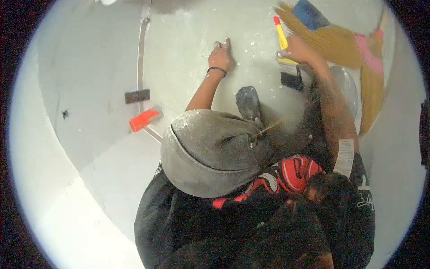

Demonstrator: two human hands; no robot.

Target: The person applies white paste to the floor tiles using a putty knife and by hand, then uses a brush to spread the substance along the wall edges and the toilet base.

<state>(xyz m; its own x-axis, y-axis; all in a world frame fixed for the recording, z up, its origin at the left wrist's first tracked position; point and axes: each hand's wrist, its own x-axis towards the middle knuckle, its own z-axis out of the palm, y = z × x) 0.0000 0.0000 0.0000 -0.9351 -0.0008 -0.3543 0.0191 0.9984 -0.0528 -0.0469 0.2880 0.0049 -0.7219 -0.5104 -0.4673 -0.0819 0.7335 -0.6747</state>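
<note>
My left hand [221, 57], with a dark band at the wrist, rests on the pale floor. One finger points forward, the others are bent and apart, and I see nothing held. My right hand [299, 50] is wrapped round a paintbrush [281, 36] with a yellow, red-tipped handle. Its dark bristles [291, 80] point back toward my body, at or just above the floor. White flecks lie on the floor about both hands and on my left fingers. Between my arms shows a foot in a dark sock [248, 102].
A broom [331, 42] with straw bristles and a pink band lies at the right, a blue flat piece [310, 14] on it. At the left lie a dark rectangular block [137, 96] and an orange-red object [144, 119]. Grey cloth [206, 152] dusted white covers the near middle.
</note>
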